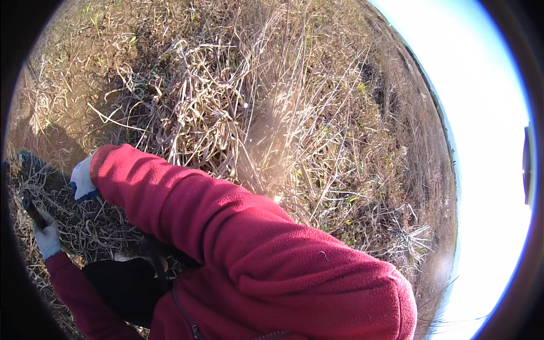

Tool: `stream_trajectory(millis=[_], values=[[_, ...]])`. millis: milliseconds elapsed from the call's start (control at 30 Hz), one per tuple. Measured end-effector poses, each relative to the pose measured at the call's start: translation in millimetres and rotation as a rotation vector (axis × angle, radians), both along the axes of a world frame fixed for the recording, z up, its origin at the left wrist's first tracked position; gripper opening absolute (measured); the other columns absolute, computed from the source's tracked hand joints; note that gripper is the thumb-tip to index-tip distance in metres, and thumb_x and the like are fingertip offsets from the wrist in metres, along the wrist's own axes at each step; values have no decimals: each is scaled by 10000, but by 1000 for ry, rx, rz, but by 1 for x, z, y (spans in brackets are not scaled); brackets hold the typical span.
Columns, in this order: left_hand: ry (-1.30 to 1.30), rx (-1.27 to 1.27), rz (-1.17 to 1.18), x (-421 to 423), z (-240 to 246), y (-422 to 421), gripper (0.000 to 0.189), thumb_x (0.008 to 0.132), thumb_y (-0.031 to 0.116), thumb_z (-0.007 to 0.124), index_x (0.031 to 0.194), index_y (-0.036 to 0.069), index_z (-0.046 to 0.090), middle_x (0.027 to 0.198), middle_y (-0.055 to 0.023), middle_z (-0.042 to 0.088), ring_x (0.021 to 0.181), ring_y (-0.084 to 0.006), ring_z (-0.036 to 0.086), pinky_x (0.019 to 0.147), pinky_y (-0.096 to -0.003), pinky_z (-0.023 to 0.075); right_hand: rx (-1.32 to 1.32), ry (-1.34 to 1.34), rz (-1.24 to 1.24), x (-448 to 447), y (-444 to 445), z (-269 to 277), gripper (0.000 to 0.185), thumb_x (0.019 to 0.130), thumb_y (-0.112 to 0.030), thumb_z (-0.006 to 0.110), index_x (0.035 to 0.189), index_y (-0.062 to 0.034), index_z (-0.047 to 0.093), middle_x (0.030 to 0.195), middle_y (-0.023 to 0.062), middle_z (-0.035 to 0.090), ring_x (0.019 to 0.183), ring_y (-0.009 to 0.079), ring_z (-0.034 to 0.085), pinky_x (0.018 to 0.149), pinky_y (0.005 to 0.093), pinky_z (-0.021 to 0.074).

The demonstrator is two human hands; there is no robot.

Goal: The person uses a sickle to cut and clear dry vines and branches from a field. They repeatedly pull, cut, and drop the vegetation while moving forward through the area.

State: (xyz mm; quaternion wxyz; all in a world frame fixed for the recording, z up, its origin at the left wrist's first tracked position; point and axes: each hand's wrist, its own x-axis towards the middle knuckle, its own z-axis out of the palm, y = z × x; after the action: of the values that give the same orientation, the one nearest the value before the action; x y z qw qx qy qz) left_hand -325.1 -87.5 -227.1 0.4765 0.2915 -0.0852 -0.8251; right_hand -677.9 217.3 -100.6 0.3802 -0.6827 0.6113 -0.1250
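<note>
My left hand (47, 237), in a pale work glove, is closed around a dark rod-like handle (35, 213) at the far left; what the handle belongs to cannot be told. Above and to the right of it, my right hand (84, 180) wears a white glove with blue on its palm side. Its fingers are mostly hidden, so whether it holds anything cannot be seen. The red fleece sleeve (204, 204) of my right arm stretches across the view. Dry grass (208, 114) lies in a tangled clump beyond that arm.
Tall dry stalks (297, 85) stand near the middle. Dry field (408, 106) with some green blades spreads around, up to the bright sky at the right. A dark-clothed leg (123, 284) is bent at lower left.
</note>
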Motion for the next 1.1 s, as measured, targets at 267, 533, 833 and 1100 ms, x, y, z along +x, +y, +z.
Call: stream_trajectory(millis=[267,533,833,1100], values=[[34,-94,-38,14,18,18,395,1033,75,530,1379,-116,515,1284,-258,623,1177,-388,629,1047,-485,560,35,-22,14,8,-11,-5,451,923,-504,664,1133,-123,782,1020,65,789,948,232,744,842,415,576],[88,-104,-41,24,38,38,408,1042,55,529,1409,-114,482,1344,-262,602,1235,-381,609,1071,-477,547,135,-116,-2,28,-28,-9,442,939,-486,660,1133,-107,781,1004,94,790,952,251,748,848,436,575],[32,-222,-79,48,86,107,371,1078,145,536,1390,-57,536,1313,-229,630,1221,-324,638,1024,-435,596,-229,-187,-150,74,-11,62,558,909,-398,724,1346,-62,642,1221,170,723,1146,301,691,980,404,542],[59,-340,-249,75,162,184,271,1049,269,627,1260,102,661,1135,-7,666,990,-146,652,813,-302,564,-466,-682,85,218,-54,97,723,934,-231,734,1541,-1,415,1471,224,544,1364,345,538,1151,412,421]])
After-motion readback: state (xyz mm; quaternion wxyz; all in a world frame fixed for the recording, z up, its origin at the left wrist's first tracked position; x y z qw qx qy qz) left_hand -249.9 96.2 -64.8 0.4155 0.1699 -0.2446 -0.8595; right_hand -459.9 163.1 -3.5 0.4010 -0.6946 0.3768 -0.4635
